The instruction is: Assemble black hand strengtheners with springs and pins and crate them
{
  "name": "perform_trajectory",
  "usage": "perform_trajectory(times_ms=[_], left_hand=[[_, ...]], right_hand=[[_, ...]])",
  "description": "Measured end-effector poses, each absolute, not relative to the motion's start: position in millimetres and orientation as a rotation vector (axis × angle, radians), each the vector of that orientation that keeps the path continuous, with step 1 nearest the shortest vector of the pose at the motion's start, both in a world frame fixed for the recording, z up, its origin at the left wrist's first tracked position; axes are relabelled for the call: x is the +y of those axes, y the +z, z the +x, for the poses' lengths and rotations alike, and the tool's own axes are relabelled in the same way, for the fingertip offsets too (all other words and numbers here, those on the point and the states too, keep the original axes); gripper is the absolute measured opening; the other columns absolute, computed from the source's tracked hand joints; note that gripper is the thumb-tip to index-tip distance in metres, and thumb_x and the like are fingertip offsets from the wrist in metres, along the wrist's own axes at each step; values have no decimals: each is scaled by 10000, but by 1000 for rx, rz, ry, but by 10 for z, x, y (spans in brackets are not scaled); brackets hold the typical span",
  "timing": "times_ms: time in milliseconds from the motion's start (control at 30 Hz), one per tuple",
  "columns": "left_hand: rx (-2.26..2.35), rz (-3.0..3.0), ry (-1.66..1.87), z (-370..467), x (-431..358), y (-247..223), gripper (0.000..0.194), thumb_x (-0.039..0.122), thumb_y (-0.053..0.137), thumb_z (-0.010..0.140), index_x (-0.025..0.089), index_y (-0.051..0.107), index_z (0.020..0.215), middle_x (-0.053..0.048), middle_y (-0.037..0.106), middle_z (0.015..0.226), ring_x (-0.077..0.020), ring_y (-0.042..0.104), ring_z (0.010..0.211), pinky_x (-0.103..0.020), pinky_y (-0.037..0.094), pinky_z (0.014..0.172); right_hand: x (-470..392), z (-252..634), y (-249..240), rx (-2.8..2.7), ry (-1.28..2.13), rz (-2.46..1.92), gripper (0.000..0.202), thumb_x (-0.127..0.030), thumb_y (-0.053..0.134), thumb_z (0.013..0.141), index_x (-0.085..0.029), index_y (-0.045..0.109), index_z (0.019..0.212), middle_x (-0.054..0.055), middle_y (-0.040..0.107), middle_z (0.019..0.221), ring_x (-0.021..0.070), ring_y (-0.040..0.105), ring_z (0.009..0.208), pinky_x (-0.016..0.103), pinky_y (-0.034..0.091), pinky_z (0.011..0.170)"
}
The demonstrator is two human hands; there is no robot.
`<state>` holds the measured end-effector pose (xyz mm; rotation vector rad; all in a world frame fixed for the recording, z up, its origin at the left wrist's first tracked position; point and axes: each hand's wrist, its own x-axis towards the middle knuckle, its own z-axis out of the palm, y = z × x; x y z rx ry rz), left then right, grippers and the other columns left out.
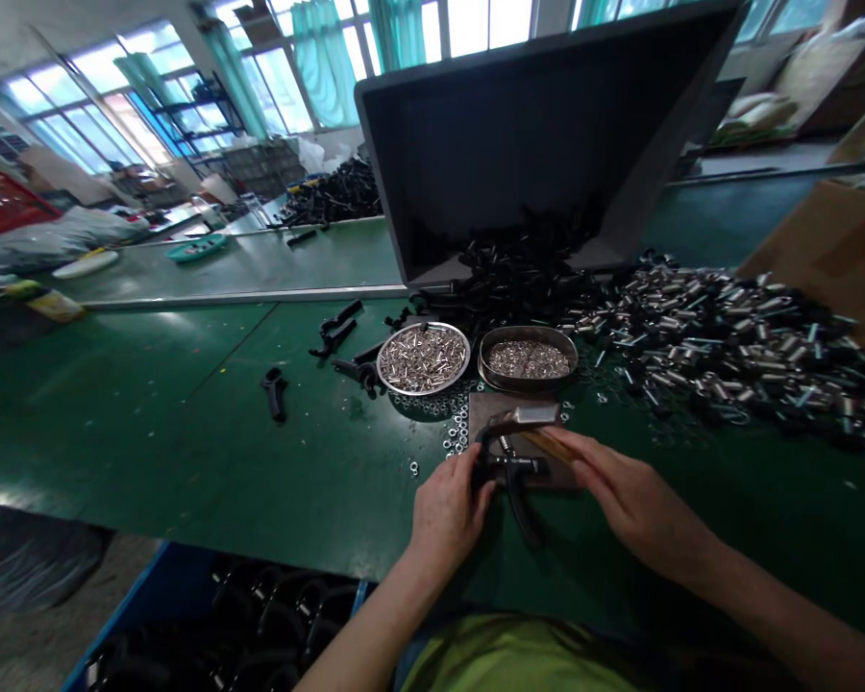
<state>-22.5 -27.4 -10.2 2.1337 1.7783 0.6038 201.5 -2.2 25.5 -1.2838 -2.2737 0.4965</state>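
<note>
My left hand point(443, 509) grips a black lever-shaped part point(523, 514) at its left end, and the part lies over a flat metal plate point(481, 408). A hammer point(537, 415) with a silvery head is above the part. Its wooden handle is wrapped by the fingers of my right hand point(630, 500). From this angle I cannot tell whether the hammer head touches the part. Just beyond the plate are a round dish point(383, 377) of small metal pins and an oval tin point(530, 381) of tiny metal pieces.
Small metal rings point(456, 432) lie left of the plate. A large grey bin point(382, 183) lies tipped, black parts spilling out. Metal-and-black parts point(728, 346) are heaped at right beside a cardboard box point(836, 250). A blue crate point(134, 615) of black parts stands below the table's edge.
</note>
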Motion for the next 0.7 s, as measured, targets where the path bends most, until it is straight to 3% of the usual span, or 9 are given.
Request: perform_trajectory(times_ms=[133, 233, 400, 467, 533, 600, 700], left_hand=[[1756, 2136, 615, -203, -257, -106, 444, 212, 548, 817, 180, 482, 1256, -95, 620, 1063, -221, 594, 946, -342, 502, 818], [1697, 2186, 550, -201, -216, -82, 424, 145, 482, 824, 268, 567, 1221, -74, 614, 983, -210, 591, 852, -334, 497, 746], [1540, 1722, 798, -211, -101, -36, 383, 170, 542, 796, 270, 648, 1151, -57, 627, 894, -177, 587, 773, -320, 489, 734], [1382, 1248, 874, -168, -75, -46, 360, 241, 597, 780, 212, 657, 1133, -52, 651, 847, -165, 601, 709, -309, 510, 683], [1227, 837, 924, -92, -91, -67, 381, 283, 644, 753, 169, 658, 1117, -68, 682, 902, -176, 635, 740, -313, 530, 698], [1149, 634, 978, -4, -153, -70, 444, 278, 694, 717, 179, 640, 1147, -82, 670, 1096, -207, 641, 941, -331, 509, 852], [1128, 622, 1001, 93, -291, 3, 576, 278, 731, 696, 209, 572, 1245, -68, 538, 1338, -228, 489, 1234, -334, 348, 1067]], right_hand=[[-156, 2073, 158, -2492, 389, -1316, 441, -197, 301, 931, -244, 447, 1345, 67, 667, 1114, 193, 685, 827, 324, 571, 693], [-191, 2282, -6, -2501, 192, -1388, 429, -226, 288, 953, -242, 423, 1360, 68, 651, 1135, 178, 675, 819, 301, 557, 675], [-201, 2914, -240, -2383, -374, -1636, 413, -335, 297, 951, -227, 552, 1257, 71, 662, 849, 212, 622, 660, 298, 436, 420], [-134, 3077, -255, -2364, -419, -1675, 405, -375, 320, 940, -205, 636, 1127, 89, 651, 846, 233, 611, 722, 312, 450, 463], [21, 3094, -183, -2353, -329, -1627, 389, -371, 340, 938, -185, 663, 1049, 103, 652, 956, 244, 595, 877, 342, 502, 634], [275, 2960, -32, -2341, -218, -1559, 362, -339, 358, 940, -171, 663, 1039, 99, 651, 1028, 234, 563, 979, 358, 484, 799], [796, 2585, 247, -2392, -124, -1567, 318, -285, 391, 934, -167, 681, 992, 83, 666, 1011, 215, 547, 991, 333, 450, 857]])
